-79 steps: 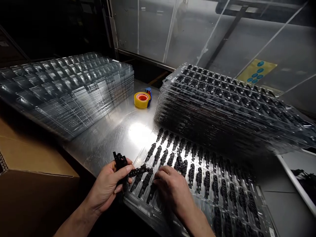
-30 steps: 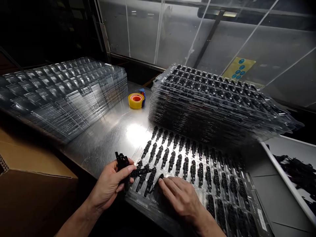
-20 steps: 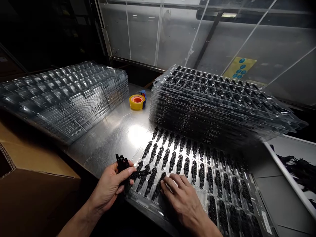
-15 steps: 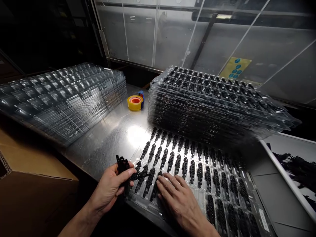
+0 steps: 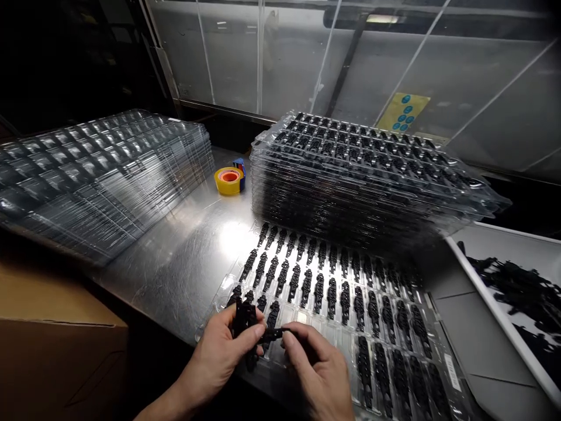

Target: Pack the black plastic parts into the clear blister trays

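Note:
My left hand (image 5: 217, 348) is closed round several black plastic parts (image 5: 243, 318), above the near left corner of a transparent plastic tray (image 5: 302, 317). One slim black part (image 5: 274, 334) juts sideways from this bunch. Its far end is pinched between the thumb and fingers of my right hand (image 5: 322, 371), so both hands touch it. Rows of similar black parts (image 5: 319, 292) lie in the tray's pockets. In the nearest row, bare pockets show between the parts at its left and those at its right. My hands hide some of that row.
Behind the tray stands a tall stack of filled trays (image 5: 368, 181). Stacked transparent trays (image 5: 127, 175) stand at left, with yellow tape (image 5: 228, 182) between the stacks on the metal table (image 5: 175, 280). A white bin (image 5: 495, 304) of black parts is at right, a cardboard box (image 5: 56, 351) at lower left.
My right hand has lifted off the tray's near row and now pinches the part jutting from my left hand. My left hand has moved right with its bunch. The view has shifted slightly.

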Demonstrator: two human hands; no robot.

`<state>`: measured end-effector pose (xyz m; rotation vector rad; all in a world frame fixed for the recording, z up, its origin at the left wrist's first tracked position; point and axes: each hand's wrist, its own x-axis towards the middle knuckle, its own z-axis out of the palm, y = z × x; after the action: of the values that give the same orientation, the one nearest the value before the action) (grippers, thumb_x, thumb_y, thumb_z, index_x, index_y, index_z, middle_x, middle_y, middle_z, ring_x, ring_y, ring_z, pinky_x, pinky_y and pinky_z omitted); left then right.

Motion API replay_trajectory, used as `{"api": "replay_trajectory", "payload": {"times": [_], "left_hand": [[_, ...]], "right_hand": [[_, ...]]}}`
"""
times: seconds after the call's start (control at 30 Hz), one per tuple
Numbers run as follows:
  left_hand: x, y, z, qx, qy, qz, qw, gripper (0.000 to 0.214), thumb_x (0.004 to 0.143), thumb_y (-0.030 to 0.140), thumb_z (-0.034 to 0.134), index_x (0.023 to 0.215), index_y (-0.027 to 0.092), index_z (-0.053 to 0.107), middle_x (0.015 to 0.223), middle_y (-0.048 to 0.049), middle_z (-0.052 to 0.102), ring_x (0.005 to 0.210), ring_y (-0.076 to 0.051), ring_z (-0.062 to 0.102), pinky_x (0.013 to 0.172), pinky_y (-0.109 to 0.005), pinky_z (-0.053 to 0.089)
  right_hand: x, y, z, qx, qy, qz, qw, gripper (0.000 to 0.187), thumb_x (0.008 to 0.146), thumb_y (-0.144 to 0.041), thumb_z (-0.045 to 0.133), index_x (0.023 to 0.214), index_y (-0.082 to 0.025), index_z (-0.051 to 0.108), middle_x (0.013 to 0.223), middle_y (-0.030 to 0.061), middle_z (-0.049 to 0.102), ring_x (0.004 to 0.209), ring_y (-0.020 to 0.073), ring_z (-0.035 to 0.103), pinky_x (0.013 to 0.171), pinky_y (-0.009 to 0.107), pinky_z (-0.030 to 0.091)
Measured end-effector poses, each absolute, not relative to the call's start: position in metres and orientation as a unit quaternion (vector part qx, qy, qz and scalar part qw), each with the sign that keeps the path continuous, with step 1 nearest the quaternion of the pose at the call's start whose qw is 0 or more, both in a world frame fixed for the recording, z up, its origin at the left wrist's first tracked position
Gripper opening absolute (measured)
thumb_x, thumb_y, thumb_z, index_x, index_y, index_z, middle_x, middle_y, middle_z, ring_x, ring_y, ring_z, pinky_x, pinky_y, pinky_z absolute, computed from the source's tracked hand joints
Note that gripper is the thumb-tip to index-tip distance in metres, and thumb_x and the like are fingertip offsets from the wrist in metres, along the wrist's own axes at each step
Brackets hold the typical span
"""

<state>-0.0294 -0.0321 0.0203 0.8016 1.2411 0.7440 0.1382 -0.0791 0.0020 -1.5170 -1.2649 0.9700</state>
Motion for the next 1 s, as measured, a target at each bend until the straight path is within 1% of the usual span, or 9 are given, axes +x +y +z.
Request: {"api": "replay_trajectory", "payload": {"times": [0.07, 0.13, 0.23, 0.33, 0.4, 0.5, 0.6, 0.83, 1.0], "left_hand": [[-0.026, -0.035, 0.016, 0.368, 0.532, 0.318, 0.693, 0.035, 0.069, 0.041, 0.077, 0.089, 0.017, 0.062, 0.073, -0.0004, 0.063, 0.062, -0.015, 0.063, 0.059, -0.024, 0.051], [-0.022, -0.036, 0.013, 0.354, 0.519, 0.324, 0.707, 0.033, 0.070, 0.042, 0.076, 0.086, 0.017, 0.062, 0.069, -0.0004, 0.061, 0.059, -0.014, 0.061, 0.054, -0.022, 0.048], [-0.018, -0.036, 0.013, 0.353, 0.526, 0.338, 0.696, 0.033, 0.071, 0.044, 0.075, 0.080, 0.015, 0.062, 0.064, 0.0006, 0.057, 0.045, -0.006, 0.046, 0.040, -0.017, 0.033], [-0.019, -0.032, 0.016, 0.374, 0.531, 0.362, 0.668, 0.032, 0.072, 0.043, 0.075, 0.077, 0.013, 0.062, 0.070, -0.0008, 0.058, 0.044, -0.002, 0.036, 0.040, -0.017, 0.024], [-0.024, -0.029, 0.017, 0.370, 0.526, 0.371, 0.670, 0.033, 0.071, 0.043, 0.076, 0.075, 0.013, 0.062, 0.069, 0.0000, 0.055, 0.046, -0.002, 0.033, 0.041, -0.017, 0.022], [-0.032, -0.025, 0.017, 0.354, 0.527, 0.366, 0.681, 0.035, 0.069, 0.044, 0.077, 0.078, 0.013, 0.063, 0.062, 0.0041, 0.045, 0.046, -0.003, 0.028, 0.041, -0.018, 0.021], [-0.035, -0.023, 0.015, 0.343, 0.529, 0.372, 0.682, 0.037, 0.068, 0.045, 0.078, 0.079, 0.013, 0.063, 0.061, 0.0060, 0.038, 0.047, -0.003, 0.026, 0.040, -0.017, 0.021], [-0.034, -0.022, 0.015, 0.320, 0.536, 0.382, 0.681, 0.037, 0.065, 0.044, 0.080, 0.081, 0.014, 0.065, 0.060, 0.0068, 0.041, 0.046, -0.002, 0.026, 0.039, -0.016, 0.021], [-0.037, -0.021, 0.016, 0.307, 0.533, 0.391, 0.685, 0.035, 0.066, 0.041, 0.081, 0.084, 0.014, 0.067, 0.059, 0.0069, 0.046, 0.045, -0.001, 0.028, 0.039, -0.014, 0.022]], "right_hand": [[0.139, -0.082, 0.007, -0.633, -0.491, 0.378, 0.464, 0.026, 0.087, -0.043, 0.057, 0.083, -0.022, 0.071, 0.078, 0.0022, 0.069, 0.071, 0.0170, 0.065, 0.063, 0.022, 0.051], [0.139, -0.087, 0.010, -0.644, -0.495, 0.350, 0.466, 0.024, 0.085, -0.043, 0.058, 0.080, -0.023, 0.070, 0.076, 0.0020, 0.068, 0.069, 0.0168, 0.064, 0.061, 0.022, 0.049], [0.138, -0.095, 0.009, -0.677, -0.478, 0.301, 0.471, 0.023, 0.085, -0.043, 0.058, 0.079, -0.023, 0.068, 0.071, 0.0015, 0.067, 0.062, 0.0157, 0.063, 0.058, 0.023, 0.050], [0.139, -0.099, 0.001, -0.731, -0.407, 0.257, 0.484, 0.023, 0.086, -0.043, 0.057, 0.084, -0.021, 0.065, 0.067, 0.0021, 0.067, 0.058, 0.0163, 0.065, 0.054, 0.023, 0.053], [0.143, -0.099, -0.007, -0.755, -0.398, 0.191, 0.486, 0.023, 0.087, -0.039, 0.058, 0.096, -0.019, 0.064, 0.071, 0.0034, 0.069, 0.060, 0.0169, 0.066, 0.054, 0.024, 0.056], [0.148, -0.100, -0.016, -0.717, -0.515, 0.033, 0.469, 0.023, 0.086, -0.025, 0.062, 0.107, -0.018, 0.065, 0.079, 0.0039, 0.071, 0.063, 0.0145, 0.067, 0.057, 0.021, 0.056], [0.143, -0.101, -0.023, -0.654, -0.610, -0.055, 0.444, 0.018, 0.085, -0.015, 0.062, 0.102, -0.017, 0.067, 0.081, 0.0033, 0.072, 0.065, 0.0118, 0.067, 0.062, 0.018, 0.054], [0.123, -0.106, -0.033, -0.621, -0.664, -0.011, 0.416, 0.013, 0.089, -0.014, 0.056, 0.097, -0.015, 0.066, 0.070, 0.0028, 0.065, 0.060, 0.0118, 0.061, 0.063, 0.023, 0.046], [0.123, -0.106, -0.037, -0.629, -0.693, -0.005, 0.353, 0.020, 0.091, -0.031, 0.057, 0.102, -0.017, 0.064, 0.067, 0.0017, 0.060, 0.059, 0.0138, 0.057, 0.055, 0.025, 0.040]]}}
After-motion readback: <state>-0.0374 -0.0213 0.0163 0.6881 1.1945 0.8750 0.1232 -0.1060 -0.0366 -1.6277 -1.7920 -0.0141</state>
